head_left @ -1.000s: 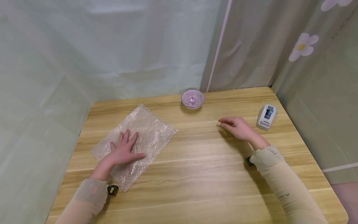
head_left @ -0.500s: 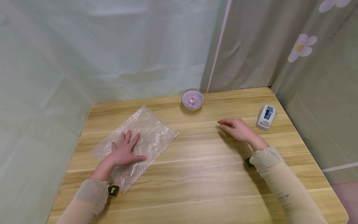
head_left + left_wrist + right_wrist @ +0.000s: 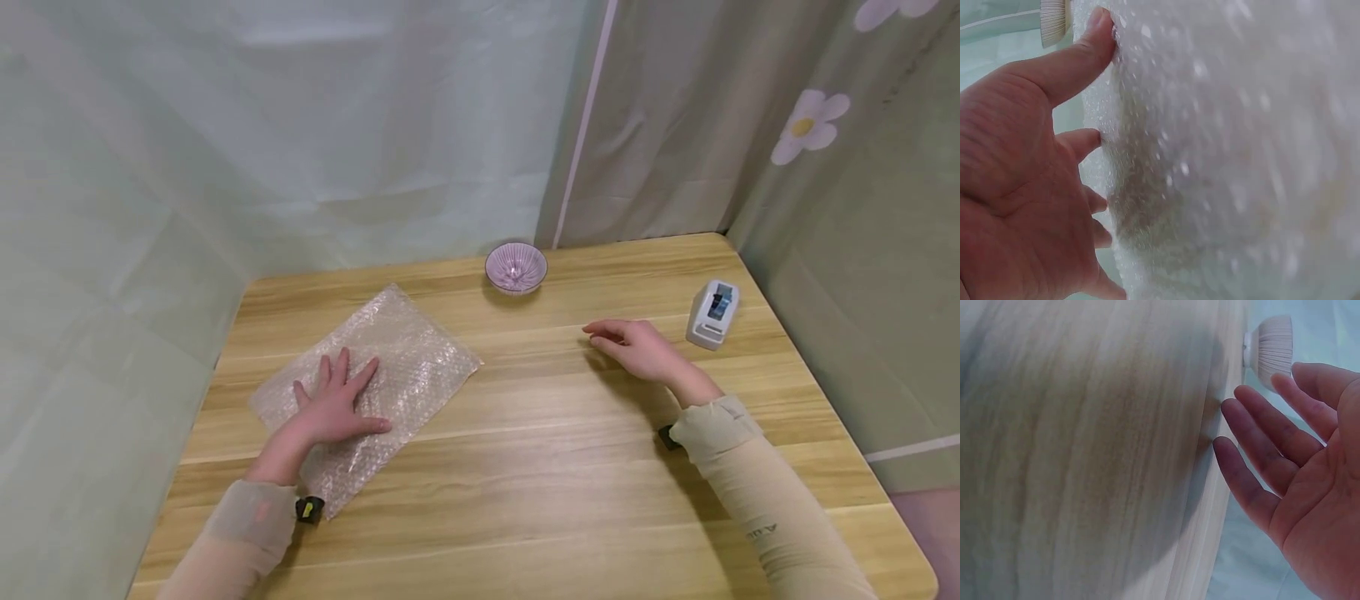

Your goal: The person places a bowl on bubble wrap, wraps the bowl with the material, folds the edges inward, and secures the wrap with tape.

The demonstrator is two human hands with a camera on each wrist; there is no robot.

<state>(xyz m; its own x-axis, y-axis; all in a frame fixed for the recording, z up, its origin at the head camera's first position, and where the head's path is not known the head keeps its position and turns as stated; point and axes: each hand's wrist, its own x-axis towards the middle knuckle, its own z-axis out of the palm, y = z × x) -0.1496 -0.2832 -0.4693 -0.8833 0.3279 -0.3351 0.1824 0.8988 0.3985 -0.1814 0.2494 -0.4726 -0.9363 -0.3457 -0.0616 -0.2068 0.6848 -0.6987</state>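
A sheet of bubble wrap (image 3: 420, 358) lies flat and slanted on the left part of the table. My left hand (image 3: 333, 412) rests on it with fingers spread; in the left wrist view the fingertips touch the bubble wrap (image 3: 1210, 125). On the right, my right hand (image 3: 633, 346) holds nothing, its fingers loosely bent low over the wood. In the right wrist view, the right hand (image 3: 1310, 469) shows an uncovered palm. A small purple striped bowl (image 3: 516, 268) stands upright near the back edge, beyond and between the hands.
A white tape dispenser (image 3: 713, 314) with a blue roll stands near the right edge, beside the right hand. The wooden table (image 3: 525, 500) reaches back to hanging curtains (image 3: 420, 150) on the far side and both flanks.
The bubble wrap has slid slightly right and toward me beneath my left hand. The right hand, bowl and tape dispenser have stayed practically in place.
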